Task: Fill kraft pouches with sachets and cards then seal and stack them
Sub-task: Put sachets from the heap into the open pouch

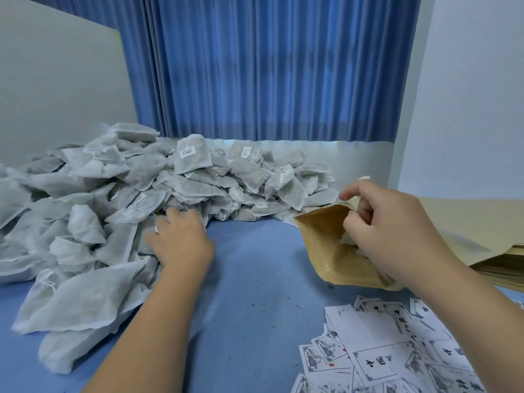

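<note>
1. Filling is the step in hand: the right hand [388, 231] grips the mouth of a kraft pouch [320, 242] and holds it open on the blue table [255, 279].
2. The left hand [181, 239] reaches into the sachet pile [141, 188]. Its fingertips are blurred, so I cannot tell if it grasps anything.
3. The next move, I judge, needs one sachet pinched alone and carried to the pouch. The cards [382, 350] wait near.
</note>
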`<state>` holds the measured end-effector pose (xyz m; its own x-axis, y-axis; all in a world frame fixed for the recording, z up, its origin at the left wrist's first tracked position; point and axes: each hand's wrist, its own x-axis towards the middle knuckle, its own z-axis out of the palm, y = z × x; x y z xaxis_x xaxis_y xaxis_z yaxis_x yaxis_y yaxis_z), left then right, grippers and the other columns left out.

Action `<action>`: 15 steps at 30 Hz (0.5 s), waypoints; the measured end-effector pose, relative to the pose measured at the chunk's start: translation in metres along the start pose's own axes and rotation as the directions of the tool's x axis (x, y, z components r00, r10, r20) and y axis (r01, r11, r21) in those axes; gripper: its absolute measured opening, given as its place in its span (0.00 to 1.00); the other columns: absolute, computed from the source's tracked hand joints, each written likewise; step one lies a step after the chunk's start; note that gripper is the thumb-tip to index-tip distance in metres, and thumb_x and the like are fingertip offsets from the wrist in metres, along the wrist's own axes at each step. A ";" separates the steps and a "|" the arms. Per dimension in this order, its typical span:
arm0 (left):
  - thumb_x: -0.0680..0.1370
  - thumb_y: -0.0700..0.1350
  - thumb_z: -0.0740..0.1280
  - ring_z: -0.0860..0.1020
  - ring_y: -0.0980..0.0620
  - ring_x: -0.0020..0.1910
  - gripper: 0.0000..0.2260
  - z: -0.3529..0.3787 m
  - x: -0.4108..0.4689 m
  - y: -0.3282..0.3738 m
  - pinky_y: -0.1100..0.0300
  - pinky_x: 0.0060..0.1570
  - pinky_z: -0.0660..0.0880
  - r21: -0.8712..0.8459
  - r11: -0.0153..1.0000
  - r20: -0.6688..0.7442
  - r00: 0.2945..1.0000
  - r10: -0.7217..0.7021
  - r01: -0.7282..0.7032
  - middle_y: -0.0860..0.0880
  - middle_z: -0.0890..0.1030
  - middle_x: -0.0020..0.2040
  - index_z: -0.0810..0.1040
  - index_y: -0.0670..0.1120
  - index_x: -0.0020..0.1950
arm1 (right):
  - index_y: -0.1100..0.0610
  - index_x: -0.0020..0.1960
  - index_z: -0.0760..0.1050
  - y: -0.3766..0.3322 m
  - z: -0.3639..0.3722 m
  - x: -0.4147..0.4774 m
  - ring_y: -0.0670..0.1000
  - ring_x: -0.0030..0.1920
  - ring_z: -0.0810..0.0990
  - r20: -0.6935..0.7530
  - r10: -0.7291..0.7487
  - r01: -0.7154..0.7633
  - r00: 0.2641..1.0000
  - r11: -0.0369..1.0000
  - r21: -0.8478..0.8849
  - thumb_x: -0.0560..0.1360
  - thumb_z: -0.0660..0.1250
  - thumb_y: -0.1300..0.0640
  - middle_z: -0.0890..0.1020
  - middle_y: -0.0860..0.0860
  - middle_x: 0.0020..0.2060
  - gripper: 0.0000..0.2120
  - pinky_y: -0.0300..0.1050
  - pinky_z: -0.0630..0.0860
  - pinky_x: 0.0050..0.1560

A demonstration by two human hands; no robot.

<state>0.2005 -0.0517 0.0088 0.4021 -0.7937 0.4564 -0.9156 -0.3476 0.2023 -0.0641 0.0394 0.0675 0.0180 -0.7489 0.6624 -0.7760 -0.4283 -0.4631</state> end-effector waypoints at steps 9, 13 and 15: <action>0.74 0.43 0.66 0.67 0.41 0.62 0.20 0.017 0.005 -0.015 0.48 0.56 0.68 0.084 0.995 0.113 0.992 -0.057 0.047 0.43 0.66 0.63 0.70 0.50 0.65 | 0.46 0.47 0.75 0.007 0.005 0.000 0.45 0.36 0.73 0.060 -0.014 0.014 0.998 1.000 0.004 0.71 0.63 0.64 0.75 0.44 0.30 0.14 0.40 0.69 0.35; 0.75 0.46 0.65 0.71 0.40 0.59 0.16 0.017 0.005 -0.010 0.51 0.54 0.70 -0.087 0.994 0.114 0.990 0.082 -0.072 0.42 0.71 0.60 0.74 0.47 0.63 | 0.45 0.47 0.74 0.010 0.004 0.001 0.44 0.36 0.72 0.064 -0.009 0.009 0.998 1.000 0.002 0.71 0.63 0.64 0.75 0.42 0.33 0.14 0.38 0.68 0.37; 0.74 0.44 0.64 0.75 0.40 0.53 0.11 0.010 -0.001 0.000 0.54 0.47 0.71 -0.339 0.937 0.106 0.986 0.129 -0.086 0.42 0.76 0.52 0.77 0.45 0.55 | 0.45 0.47 0.74 0.011 0.003 0.002 0.44 0.36 0.73 0.058 0.000 0.000 0.998 1.000 -0.001 0.71 0.63 0.64 0.75 0.42 0.33 0.14 0.37 0.68 0.37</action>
<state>0.2002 -0.0561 0.0003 0.2785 -0.8801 0.3845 -0.8915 -0.0880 0.4444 -0.0712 0.0319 0.0617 0.0549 -0.7772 0.6269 -0.7768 -0.4277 -0.4622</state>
